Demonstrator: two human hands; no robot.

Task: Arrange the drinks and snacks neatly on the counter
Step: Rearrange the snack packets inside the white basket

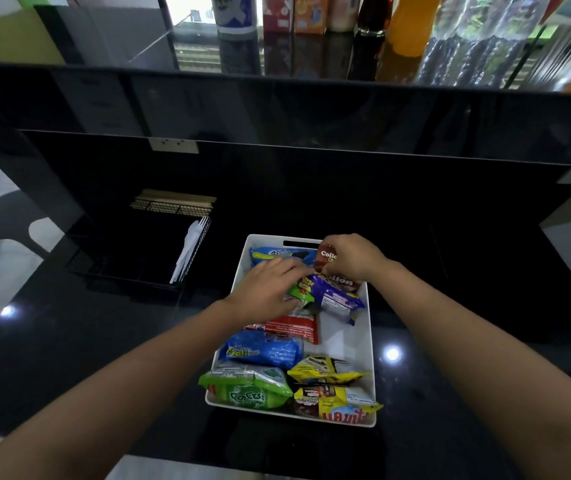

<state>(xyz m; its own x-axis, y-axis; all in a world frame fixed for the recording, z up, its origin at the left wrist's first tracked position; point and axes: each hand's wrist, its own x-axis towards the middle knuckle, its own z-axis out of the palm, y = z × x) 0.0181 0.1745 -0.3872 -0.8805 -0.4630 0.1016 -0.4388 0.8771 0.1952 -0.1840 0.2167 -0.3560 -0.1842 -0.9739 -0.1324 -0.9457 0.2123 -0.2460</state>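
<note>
Snacks: all in the white tray (370, 341), which sits on the table (69, 341) toward its near edge, long side running away from the person.

Near end of tray: big green packet (246, 388), blue packet (263, 351) and yellow packets (327, 372) lie flat, side by side, apparently already sorted. Red packet (287, 327) lies mid-tray.

Far end is jumbled: purple packet (337, 299) lies slantwise over its neighbours.

Left hand (270, 292): fingers curled over a small green packet (299, 294), probably pinning it while the other hand works.

Right hand (349, 259): fingers bent down, gripping the brown packet (327, 258) at the tray's far right corner, likely to stand it against the wall.

Drinks (308, 12): in a row on the raised ledge behind the table's far edge, well apart from the tray.

Wire basket (145, 244) with cutlery: left of the tray, untouched.
</note>
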